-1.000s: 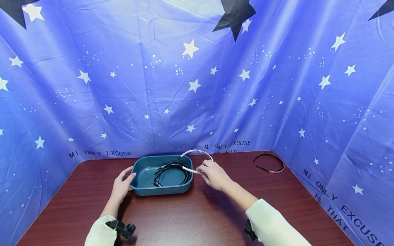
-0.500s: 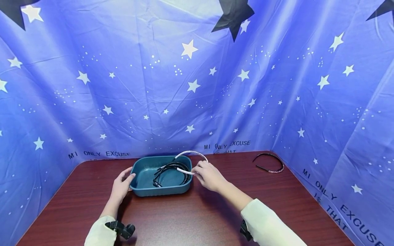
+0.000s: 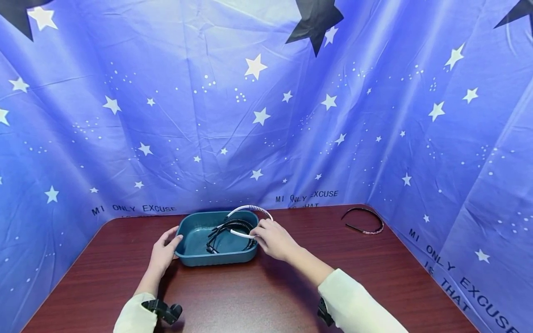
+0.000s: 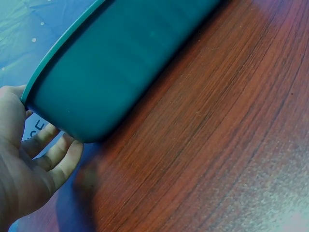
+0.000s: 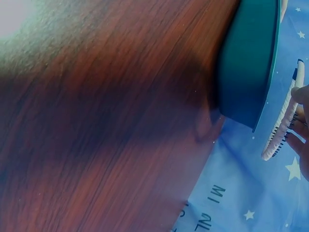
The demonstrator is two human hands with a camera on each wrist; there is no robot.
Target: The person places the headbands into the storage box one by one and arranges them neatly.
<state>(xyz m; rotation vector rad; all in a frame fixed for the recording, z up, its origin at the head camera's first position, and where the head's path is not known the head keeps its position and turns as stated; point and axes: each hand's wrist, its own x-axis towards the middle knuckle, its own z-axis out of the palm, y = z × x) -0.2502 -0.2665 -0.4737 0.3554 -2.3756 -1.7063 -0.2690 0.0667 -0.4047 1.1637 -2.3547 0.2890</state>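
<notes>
A white headband (image 3: pixel 250 207) with small teeth on its inner side is held above the right end of a teal bin (image 3: pixel 216 264). My right hand (image 3: pixel 275 238) pinches its band between thumb and fingers, and its tips point left over the bin. In the right wrist view the headband (image 5: pixel 282 118) is seen edge-on beside the bin's rim. My left hand (image 3: pixel 164 252) holds the bin's left end; in the left wrist view the thumb is at the rim and the fingers (image 4: pixel 67 162) touch the outer wall. Several black headbands (image 3: pixel 226 225) lie overlapping inside the bin.
Another dark headband (image 3: pixel 372 232) with a pinkish patterned section lies at the table's far right. The brown wooden table (image 3: pixel 233 300) meets a blue star-printed curtain (image 3: pixel 187 138) at its back and sides.
My right hand has moved left with the white headband, bringing it farther over the bin. The left hand and the bin have stayed almost in place.
</notes>
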